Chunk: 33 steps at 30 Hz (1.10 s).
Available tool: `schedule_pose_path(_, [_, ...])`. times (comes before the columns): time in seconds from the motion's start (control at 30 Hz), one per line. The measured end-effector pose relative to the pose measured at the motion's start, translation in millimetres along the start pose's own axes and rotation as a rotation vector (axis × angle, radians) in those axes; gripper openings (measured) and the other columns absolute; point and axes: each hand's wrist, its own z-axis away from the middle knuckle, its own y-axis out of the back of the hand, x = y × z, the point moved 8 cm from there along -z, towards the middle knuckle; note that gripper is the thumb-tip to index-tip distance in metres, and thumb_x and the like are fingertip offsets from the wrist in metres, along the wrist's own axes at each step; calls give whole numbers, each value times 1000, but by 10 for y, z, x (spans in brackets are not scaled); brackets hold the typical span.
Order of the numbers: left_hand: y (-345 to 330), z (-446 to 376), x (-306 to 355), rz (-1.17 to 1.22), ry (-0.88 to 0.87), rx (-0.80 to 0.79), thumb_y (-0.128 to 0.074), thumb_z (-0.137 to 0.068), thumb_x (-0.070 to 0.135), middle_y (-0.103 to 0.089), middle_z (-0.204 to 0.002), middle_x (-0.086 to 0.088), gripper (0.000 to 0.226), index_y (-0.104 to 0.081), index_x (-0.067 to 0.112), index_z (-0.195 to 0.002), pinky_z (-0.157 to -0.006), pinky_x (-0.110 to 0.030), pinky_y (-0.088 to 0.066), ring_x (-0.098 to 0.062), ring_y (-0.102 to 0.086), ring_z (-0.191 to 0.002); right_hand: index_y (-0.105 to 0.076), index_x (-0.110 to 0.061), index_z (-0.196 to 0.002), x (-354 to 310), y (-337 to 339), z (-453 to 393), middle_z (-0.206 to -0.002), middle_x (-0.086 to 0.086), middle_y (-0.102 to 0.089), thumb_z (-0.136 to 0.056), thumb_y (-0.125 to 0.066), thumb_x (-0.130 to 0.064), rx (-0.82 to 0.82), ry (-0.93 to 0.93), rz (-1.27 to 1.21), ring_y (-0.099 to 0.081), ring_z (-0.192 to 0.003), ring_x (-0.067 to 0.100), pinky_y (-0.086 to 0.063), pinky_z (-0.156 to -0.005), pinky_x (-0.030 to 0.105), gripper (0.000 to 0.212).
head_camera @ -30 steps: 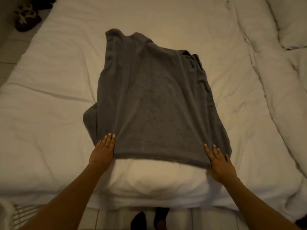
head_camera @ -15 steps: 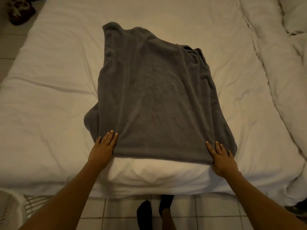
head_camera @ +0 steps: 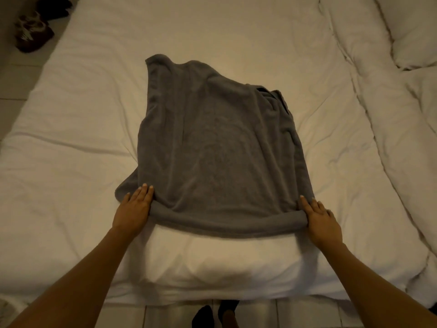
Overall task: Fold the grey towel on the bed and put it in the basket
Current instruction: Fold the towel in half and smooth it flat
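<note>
A: On the white bed (head_camera: pixel 71 162), in the head view, where does the grey towel (head_camera: pixel 212 150) lie?

B: Spread across the middle of the mattress, long way running away from the person. Its far end is uneven, with one corner peaking at the far left and some bunched folds at the far right. The near edge is turned over into a soft roll that runs from one hand to the other.

A: And the hands?

B: The left hand (head_camera: pixel 134 209) rests at the left end of that roll, palm down, fingers (head_camera: pixel 144 189) straight and close together, lying on the towel's near left corner. The right hand (head_camera: pixel 321 221) sits at the right end, also palm down with the fingers extended onto the cloth. Both press flat and open; neither is curled around the fabric, though the thumbs are hidden, so I cannot tell if they are tucked under the roll.

A: What else is in sight?

B: A rumpled white duvet (head_camera: pixel 390 138) along the right side of the bed, dark slippers (head_camera: pixel 33 34) on the tiled floor (head_camera: pixel 14 74) at the far left, and the person's dark-socked feet (head_camera: pixel 212 316) just below the mattress edge.
</note>
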Motion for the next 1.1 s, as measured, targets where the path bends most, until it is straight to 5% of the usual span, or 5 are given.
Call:
schedule_pose_path(0.27, [812, -605, -128, -39, 101, 112, -40, -97, 24, -24, -157, -8, 60, -18, 11, -151, -118, -41, -21, -22, -24, -145, -5, -21, -151, 6, 820, -673, -157, 11, -18, -94, -48, -33, 76, -21, 91, -16, -144, 31, -18, -118, 45, 72])
schedule_pose_path(0.53, [1519, -1512, -43, -24, 98, 161, -35, -99, 19, -23, -157, -11, 54, -19, 8, -150, -116, -44, -28, -27, -26, -144, -9, -20, -151, -171, 1525, -1532, -156, 13, -21, -99, -33, -31, 195, 1, 117, -17, -144, 33, -16, -117, 47, 58])
schedule_pose_path(0.67, [1917, -2030, -46, 54, 145, 215, -44, -95, 17, -60, -123, -19, 30, -55, 6, -121, -92, -45, -51, -36, -59, -108, -14, -18, -150, -296, 1762, -2065, -153, 14, -27, -98, -39, -28, 228, 3, 128, -21, -142, 34, -19, -116, 49, 58])
schedule_pose_path(0.77, [2167, -2379, -64, 32, 152, 257, -48, -93, 18, -64, -110, -21, 26, -59, 4, -112, -83, -44, -53, -39, -63, -95, -21, -17, -148, -398, 1944, -2451, -150, 13, -34, -96, -44, -24, 246, 7, 130, -22, -142, 34, -20, -115, 50, 57])
schedule_pose_path(1.1, [3465, -3465, -49, -61, 170, 561, -49, -93, 4, -54, -120, -32, 37, -47, -4, -129, -93, -54, -47, -48, -54, -110, -16, -13, -149, -619, 3168, -3503, -148, 21, -33, -92, -50, -14, 562, -40, 69, -17, -142, 38, -15, -115, 53, 66])
